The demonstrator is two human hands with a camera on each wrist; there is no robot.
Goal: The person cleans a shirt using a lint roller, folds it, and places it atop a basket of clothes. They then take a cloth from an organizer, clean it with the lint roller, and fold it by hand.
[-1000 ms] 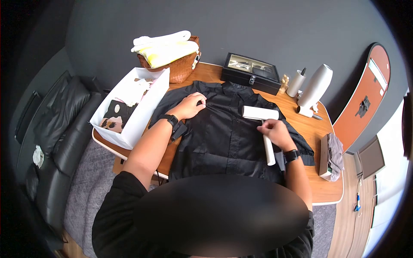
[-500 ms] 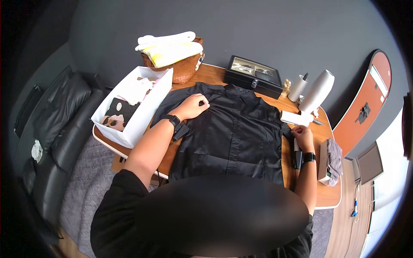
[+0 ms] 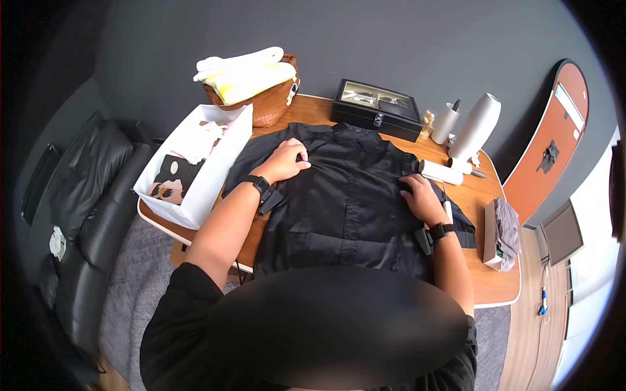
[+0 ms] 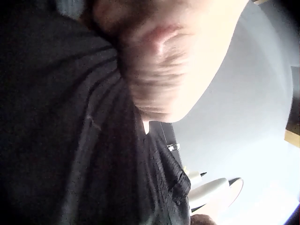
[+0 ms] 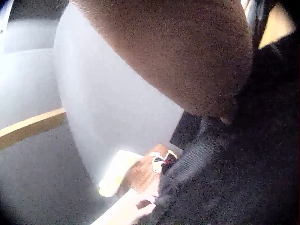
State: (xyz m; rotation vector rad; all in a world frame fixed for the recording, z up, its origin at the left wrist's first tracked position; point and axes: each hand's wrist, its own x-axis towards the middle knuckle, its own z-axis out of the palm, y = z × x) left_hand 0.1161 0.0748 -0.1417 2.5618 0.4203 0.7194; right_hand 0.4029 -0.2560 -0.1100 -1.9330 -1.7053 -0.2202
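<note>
A black shirt (image 3: 345, 195) lies spread on the wooden table. My left hand (image 3: 285, 161) pinches its cloth near the left shoulder, and folds run through the cloth (image 4: 89, 122) beside that hand (image 4: 159, 61) in the left wrist view. On the shirt's right side rests my right hand (image 3: 422, 199), its fingers laid out and its thumb apart. In the right wrist view this hand (image 5: 183, 51) is dark, with its fingertips hidden. A white lint roller (image 3: 441, 172) lies just beyond it, its handle partly behind the wrist.
At left stands a white box (image 3: 218, 166) of folded clothes, with a brown basket (image 3: 270, 104) holding towels behind it. A black glasses case (image 3: 375, 111), a white cylinder (image 3: 445, 124) and a white appliance (image 3: 476, 130) line the back. A tissue box (image 3: 492, 234) sits at right.
My right hand carried the lint roller rightward off the shirt, let go of it, and came back left onto the cloth. My left hand stayed at the left shoulder.
</note>
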